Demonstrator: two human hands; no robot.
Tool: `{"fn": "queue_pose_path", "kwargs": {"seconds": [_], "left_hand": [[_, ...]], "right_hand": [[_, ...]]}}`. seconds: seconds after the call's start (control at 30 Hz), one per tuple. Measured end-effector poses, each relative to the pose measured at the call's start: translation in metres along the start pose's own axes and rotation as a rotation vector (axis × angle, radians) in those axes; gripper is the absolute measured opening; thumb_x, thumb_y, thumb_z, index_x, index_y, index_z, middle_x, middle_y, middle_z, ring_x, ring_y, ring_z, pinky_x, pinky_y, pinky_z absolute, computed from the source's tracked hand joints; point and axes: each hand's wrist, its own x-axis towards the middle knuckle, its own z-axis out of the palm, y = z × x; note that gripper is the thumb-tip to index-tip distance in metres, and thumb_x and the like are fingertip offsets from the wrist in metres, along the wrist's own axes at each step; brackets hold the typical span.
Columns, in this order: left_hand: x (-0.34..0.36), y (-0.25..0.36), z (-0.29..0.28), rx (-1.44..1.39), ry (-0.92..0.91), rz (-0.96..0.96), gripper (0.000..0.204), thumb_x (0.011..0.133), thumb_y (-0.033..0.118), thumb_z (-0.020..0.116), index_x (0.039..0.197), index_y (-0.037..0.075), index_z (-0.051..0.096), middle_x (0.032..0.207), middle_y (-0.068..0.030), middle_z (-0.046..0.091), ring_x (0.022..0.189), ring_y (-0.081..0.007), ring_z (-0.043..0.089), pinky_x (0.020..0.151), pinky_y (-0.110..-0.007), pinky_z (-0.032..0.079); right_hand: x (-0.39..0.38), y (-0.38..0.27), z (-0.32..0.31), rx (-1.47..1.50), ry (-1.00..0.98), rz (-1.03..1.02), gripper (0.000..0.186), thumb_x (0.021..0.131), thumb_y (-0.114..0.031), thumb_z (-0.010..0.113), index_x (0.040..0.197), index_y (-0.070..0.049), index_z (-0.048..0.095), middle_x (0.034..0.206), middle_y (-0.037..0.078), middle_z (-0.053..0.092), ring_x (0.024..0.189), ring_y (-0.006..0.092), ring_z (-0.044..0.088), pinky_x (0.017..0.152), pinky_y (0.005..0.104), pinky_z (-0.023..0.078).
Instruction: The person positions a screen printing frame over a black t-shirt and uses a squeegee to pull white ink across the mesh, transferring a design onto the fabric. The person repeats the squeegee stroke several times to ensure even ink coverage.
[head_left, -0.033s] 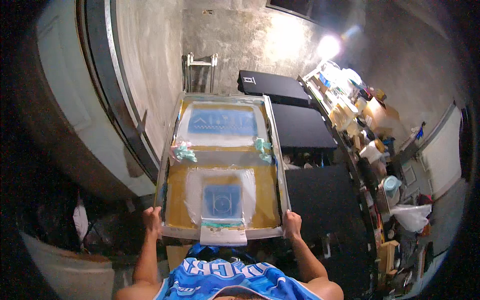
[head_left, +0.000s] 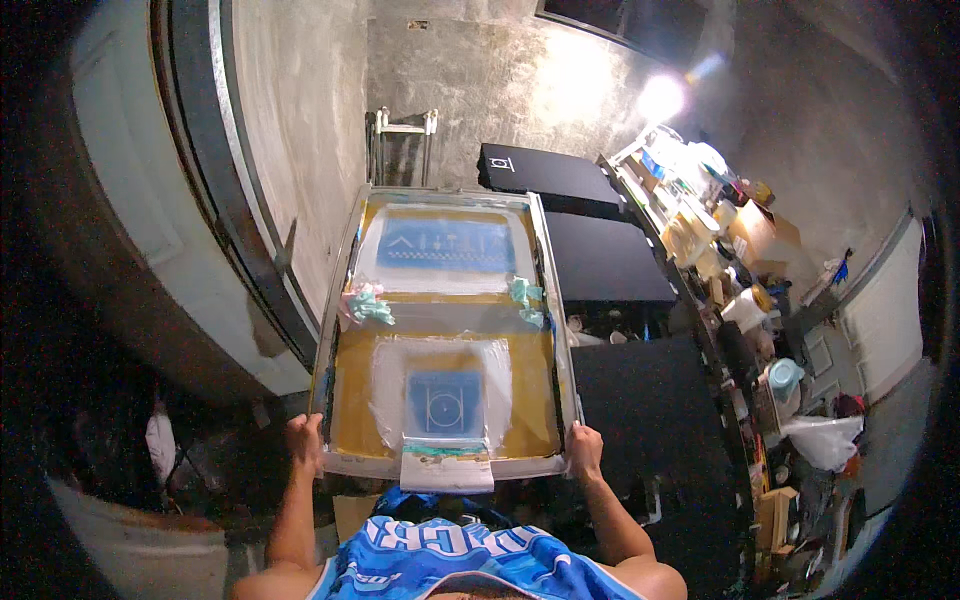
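Note:
My left hand (head_left: pixel 305 443) grips the near left corner of a large pale-rimmed screen frame (head_left: pixel 562 380), and my right hand (head_left: pixel 585 450) grips its near right corner. The yellowish mesh (head_left: pixel 360 430) carries two blue stencil areas, an upper one (head_left: pixel 445 230) with pale markings and a lower one (head_left: pixel 445 400) with a circle design, each bordered in white. Crumpled pale green and pink pieces (head_left: pixel 370 305) lie on its left middle, and green ones (head_left: pixel 525 300) on the right. A white strip (head_left: pixel 445 472) covers the middle of the near edge.
Several black rectangular boards (head_left: pixel 610 255) run along the right, beside a cluttered shelf (head_left: pixel 755 300) with containers, boxes and a white bag (head_left: pixel 822 442). A white rack (head_left: pixel 405 130) leans at the back wall near a bright lamp (head_left: pixel 660 97). A pale door (head_left: pixel 130 190) stands at left.
The room's background sits very slightly lower in the view. My hands and the screen frame look the same.

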Motion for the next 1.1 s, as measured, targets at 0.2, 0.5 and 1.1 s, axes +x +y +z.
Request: {"fn": "queue_pose_path", "kwargs": {"seconds": [0.2,0.5,1.1], "left_hand": [[0.048,0.017,0.003,-0.104,-0.034,-0.081,0.042,0.083,0.028,0.065,0.06,0.007,0.037,0.057,0.0007,0.034,0.056,-0.0156,0.034,0.054,-0.039,0.027],[0.091,0.021,0.018,-0.087,-0.05,-0.122,0.043,0.082,0.027,0.066,0.061,0.008,0.033,0.057,0.0014,0.029,0.053,-0.0145,0.03,0.053,-0.038,0.025],[0.123,0.069,0.065,-0.168,-0.051,-0.244,0.036,0.078,0.023,0.064,0.063,0.01,0.034,0.06,0.003,0.03,0.055,-0.0124,0.032,0.052,-0.037,0.025]], "right_hand": [[0.021,-0.029,0.03,-0.152,0.02,-0.09,0.048,0.099,-0.036,0.054,0.068,0.0,0.062,0.06,0.003,0.057,0.056,0.0149,0.051,0.056,0.0372,0.04],[0.056,-0.034,0.054,-0.187,0.079,-0.108,0.052,0.099,-0.04,0.052,0.069,0.002,0.064,0.062,0.008,0.06,0.057,0.0192,0.054,0.056,0.0398,0.04],[0.111,-0.078,0.055,-0.137,0.063,-0.052,0.048,0.098,-0.037,0.054,0.071,0.001,0.066,0.06,0.004,0.058,0.056,0.016,0.051,0.057,0.0368,0.041]]}}
